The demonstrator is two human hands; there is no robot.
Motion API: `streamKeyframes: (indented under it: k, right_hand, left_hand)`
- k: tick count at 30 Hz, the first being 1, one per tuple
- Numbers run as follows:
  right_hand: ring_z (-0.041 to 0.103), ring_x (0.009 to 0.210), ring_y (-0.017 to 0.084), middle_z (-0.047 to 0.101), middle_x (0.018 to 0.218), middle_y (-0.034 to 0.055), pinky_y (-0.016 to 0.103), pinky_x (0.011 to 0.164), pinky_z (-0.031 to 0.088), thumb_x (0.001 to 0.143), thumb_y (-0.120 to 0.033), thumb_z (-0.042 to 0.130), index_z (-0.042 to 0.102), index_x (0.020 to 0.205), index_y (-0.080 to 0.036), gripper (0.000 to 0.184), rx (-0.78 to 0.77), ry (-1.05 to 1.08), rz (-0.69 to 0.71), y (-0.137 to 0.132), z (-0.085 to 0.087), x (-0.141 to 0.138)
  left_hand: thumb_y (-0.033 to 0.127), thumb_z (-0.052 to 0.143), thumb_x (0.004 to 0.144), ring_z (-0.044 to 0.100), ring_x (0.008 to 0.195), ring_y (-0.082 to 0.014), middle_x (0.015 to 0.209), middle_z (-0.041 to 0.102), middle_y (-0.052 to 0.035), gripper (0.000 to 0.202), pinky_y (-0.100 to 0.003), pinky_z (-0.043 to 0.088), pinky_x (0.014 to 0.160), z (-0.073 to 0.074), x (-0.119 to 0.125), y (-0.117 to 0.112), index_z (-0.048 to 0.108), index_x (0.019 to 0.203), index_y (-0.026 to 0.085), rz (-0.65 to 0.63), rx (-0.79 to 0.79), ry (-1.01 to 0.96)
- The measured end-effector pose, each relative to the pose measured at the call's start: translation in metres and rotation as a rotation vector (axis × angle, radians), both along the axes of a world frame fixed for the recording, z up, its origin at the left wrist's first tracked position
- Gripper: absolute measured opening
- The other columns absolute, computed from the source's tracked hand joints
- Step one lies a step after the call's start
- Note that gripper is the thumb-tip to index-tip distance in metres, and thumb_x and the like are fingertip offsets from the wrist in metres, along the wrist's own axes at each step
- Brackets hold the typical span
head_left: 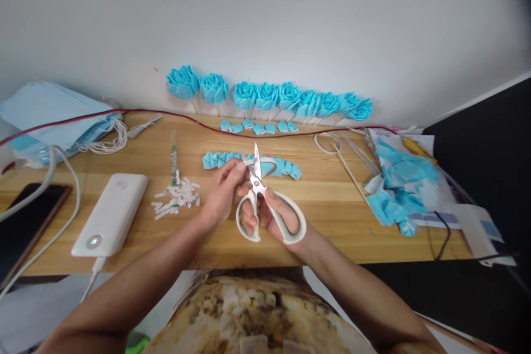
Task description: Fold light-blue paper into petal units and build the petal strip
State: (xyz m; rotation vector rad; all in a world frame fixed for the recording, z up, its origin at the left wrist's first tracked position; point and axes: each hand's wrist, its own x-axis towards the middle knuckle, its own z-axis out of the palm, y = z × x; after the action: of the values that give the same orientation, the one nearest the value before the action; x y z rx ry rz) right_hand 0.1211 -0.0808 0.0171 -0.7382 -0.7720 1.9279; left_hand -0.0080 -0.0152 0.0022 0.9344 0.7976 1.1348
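White scissors (256, 180) sit gripped in my right hand (269, 221) over the near middle of the wooden worktop (332, 199), while my left hand (219, 194) pinches a little white strip (248, 162) right at the blades.

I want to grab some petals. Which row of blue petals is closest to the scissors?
The longer row of petals, just behind the scissors; the shorter row lies farther back, under the paper roses by the wall.
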Motion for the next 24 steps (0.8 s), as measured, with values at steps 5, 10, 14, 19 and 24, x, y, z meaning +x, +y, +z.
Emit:
streamKeyframes:
  k: [5, 10, 14, 19, 24]
  right_hand:
    - [0.045, 0.051, 0.011, 0.051, 0.062, -0.0033, 0.024, 0.046, 0.039, 0.086, -0.066, 0.06, 0.067, 0.111, -0.018, 0.056, -0.038, -0.011, -0.043, -0.002, 0.007, -0.001]
    - [0.041, 0.046, 0.008, 0.049, 0.06, -0.0052, 0.022, 0.041, 0.034, 0.085, -0.064, 0.063, 0.068, 0.108, -0.017, 0.053, -0.086, -0.006, -0.097, -0.004, 0.01, 0.002]
    - [0.037, 0.042, 0.006, 0.049, 0.057, -0.0062, 0.02, 0.039, 0.031, 0.081, -0.062, 0.069, 0.07, 0.102, -0.016, 0.051, -0.122, 0.013, -0.09, -0.004, 0.009, 0.006]
    - [0.031, 0.037, 0.004, 0.046, 0.052, -0.0083, 0.019, 0.034, 0.027, 0.08, -0.062, 0.069, 0.069, 0.104, -0.014, 0.053, -0.084, -0.071, -0.102, -0.007, 0.005, 0.006]
    - [0.042, 0.043, 0.005, 0.054, 0.059, -0.006, 0.018, 0.04, 0.031, 0.074, -0.052, 0.079, 0.07, 0.108, -0.015, 0.051, 0.025, -0.299, 0.119, -0.016, 0.008, 0.007]
  left_hand:
    - [0.048, 0.07, 0.085, 0.041, 0.061, -0.0096, 0.064, 0.046, 0.0041, 0.037, -0.022, 0.036, 0.061, -0.004, 0.0, -0.001, 0.059, 0.069, 0.017, -0.025, -0.016, -0.038]
    - [0.045, 0.074, 0.08, 0.047, 0.066, -0.0123, 0.066, 0.051, 0.0022, 0.03, -0.024, 0.039, 0.067, -0.001, 0.001, -0.001, 0.065, 0.074, 0.018, -0.07, -0.028, -0.078]
    - [0.048, 0.074, 0.079, 0.044, 0.064, -0.013, 0.061, 0.047, 0.0023, 0.034, -0.026, 0.038, 0.065, 0.003, 0.0, 0.0, 0.063, 0.07, 0.017, -0.103, -0.01, -0.042]
    - [0.053, 0.068, 0.085, 0.048, 0.066, -0.0129, 0.066, 0.053, 0.0009, 0.038, -0.026, 0.04, 0.067, -0.004, -0.004, 0.003, 0.067, 0.077, 0.017, -0.201, 0.058, 0.113]
    - [0.051, 0.071, 0.083, 0.042, 0.056, -0.0111, 0.058, 0.05, 0.0024, 0.035, -0.025, 0.034, 0.056, -0.01, -0.002, 0.008, 0.073, 0.083, 0.016, -0.161, 0.028, 0.109]
